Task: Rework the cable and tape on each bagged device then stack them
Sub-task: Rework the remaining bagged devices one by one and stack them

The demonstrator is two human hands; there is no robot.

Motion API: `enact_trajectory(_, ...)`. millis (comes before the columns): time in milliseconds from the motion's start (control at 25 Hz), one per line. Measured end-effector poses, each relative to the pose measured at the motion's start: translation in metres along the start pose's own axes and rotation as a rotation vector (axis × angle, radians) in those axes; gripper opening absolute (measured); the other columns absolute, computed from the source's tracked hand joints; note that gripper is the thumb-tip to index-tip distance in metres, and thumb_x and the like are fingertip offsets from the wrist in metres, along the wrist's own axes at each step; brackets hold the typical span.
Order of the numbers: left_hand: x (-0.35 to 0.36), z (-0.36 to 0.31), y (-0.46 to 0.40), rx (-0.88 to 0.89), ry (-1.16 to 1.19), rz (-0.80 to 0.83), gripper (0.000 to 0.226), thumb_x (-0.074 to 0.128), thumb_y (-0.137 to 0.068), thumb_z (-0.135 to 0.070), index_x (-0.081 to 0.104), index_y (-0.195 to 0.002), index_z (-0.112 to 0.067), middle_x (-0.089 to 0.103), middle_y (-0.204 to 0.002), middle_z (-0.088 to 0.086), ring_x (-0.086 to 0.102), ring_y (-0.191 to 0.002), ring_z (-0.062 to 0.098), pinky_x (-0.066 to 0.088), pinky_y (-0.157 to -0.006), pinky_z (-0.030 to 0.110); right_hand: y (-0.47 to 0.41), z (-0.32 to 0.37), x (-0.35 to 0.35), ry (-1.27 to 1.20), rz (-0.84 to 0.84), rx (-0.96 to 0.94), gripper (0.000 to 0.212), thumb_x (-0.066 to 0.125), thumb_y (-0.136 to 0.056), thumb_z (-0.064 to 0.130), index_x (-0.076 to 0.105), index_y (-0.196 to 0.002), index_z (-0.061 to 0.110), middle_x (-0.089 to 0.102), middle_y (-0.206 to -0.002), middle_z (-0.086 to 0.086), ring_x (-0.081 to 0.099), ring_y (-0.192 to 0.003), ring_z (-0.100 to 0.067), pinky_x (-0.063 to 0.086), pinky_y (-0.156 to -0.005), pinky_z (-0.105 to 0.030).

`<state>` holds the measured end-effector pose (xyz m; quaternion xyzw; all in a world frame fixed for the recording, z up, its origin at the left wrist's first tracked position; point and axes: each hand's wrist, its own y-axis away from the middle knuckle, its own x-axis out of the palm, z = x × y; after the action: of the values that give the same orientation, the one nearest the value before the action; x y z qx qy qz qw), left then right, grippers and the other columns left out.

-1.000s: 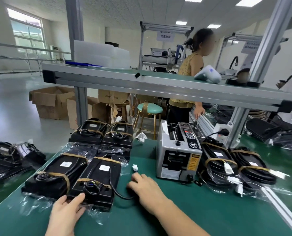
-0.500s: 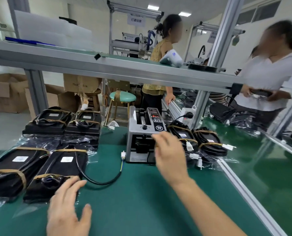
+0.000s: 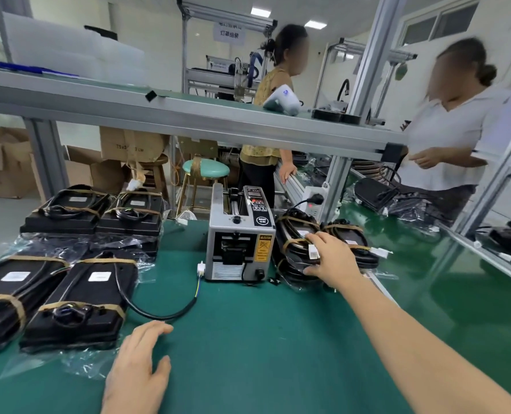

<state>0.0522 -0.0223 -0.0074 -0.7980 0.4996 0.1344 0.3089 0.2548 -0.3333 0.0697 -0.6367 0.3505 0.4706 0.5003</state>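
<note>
Black devices in clear bags lie on the green table [image 3: 248,339], each with a coiled cable under brown tape bands. My right hand [image 3: 331,259] reaches past the tape dispenser [image 3: 239,249] and takes hold of the nearer bagged device [image 3: 293,234] on the right, index finger on top and thumb at its near edge. A second bagged device [image 3: 352,239] lies just behind it. My left hand [image 3: 137,369] rests flat on the table at the front. Beside it, a bagged device [image 3: 81,303] has its black cable [image 3: 164,315] trailing loose to a white connector [image 3: 200,268].
Another bagged device [image 3: 9,294] lies at the far left, and two stacks [image 3: 66,213] [image 3: 131,210] stand behind. A metal shelf [image 3: 188,118] crosses overhead. Two people stand beyond the bench. More bagged devices lie on the right-hand table [image 3: 397,294].
My right hand moved from the loose connector, over the tape dispenser, onto the bagged device at the right. My left hand slid off the near device onto the table. My view swung right.
</note>
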Motion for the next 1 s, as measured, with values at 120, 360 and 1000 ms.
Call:
enact_trajectory(120, 0.0, -0.001, -0.001, 0.009, 0.0, 0.054, 0.08, 0.069, -0.064, 0.017, 0.042, -0.101, -0.049, 0.029, -0.106, -0.062, 0.049, -0.098, 0.014, 0.041, -0.092, 0.039, -0.007, -0.001, 0.002, -0.01, 0.013, 0.011, 0.068, 0.076, -0.073, 0.045, 0.046, -0.129, 0.02, 0.049, -0.13, 0.0, 0.051, -0.116, -0.024, 0.044, -0.092, -0.036)
enact_trajectory(360, -0.007, -0.004, -0.004, 0.037, -0.041, 0.141, 0.064, 0.052, -0.055, -0.018, 0.03, -0.095, -0.063, 0.024, -0.104, -0.065, 0.042, -0.096, 0.004, 0.042, -0.091, 0.038, 0.009, -0.004, -0.014, -0.169, -0.103, -0.012, 0.052, 0.069, -0.078, 0.031, 0.051, -0.124, 0.013, 0.052, -0.124, -0.002, 0.057, -0.103, -0.024, 0.044, -0.076, -0.03)
enact_trajectory(1000, -0.029, -0.093, -0.059, 0.294, 0.394, 0.496, 0.049, 0.066, -0.071, -0.05, 0.057, -0.118, -0.041, 0.054, -0.13, -0.022, 0.043, -0.128, -0.003, 0.029, -0.109, 0.023, 0.148, 0.046, -0.136, -0.551, 0.297, -0.682, 0.054, 0.074, -0.069, 0.022, 0.056, -0.119, 0.032, 0.052, -0.125, 0.016, 0.054, -0.115, -0.004, 0.046, -0.092, -0.022)
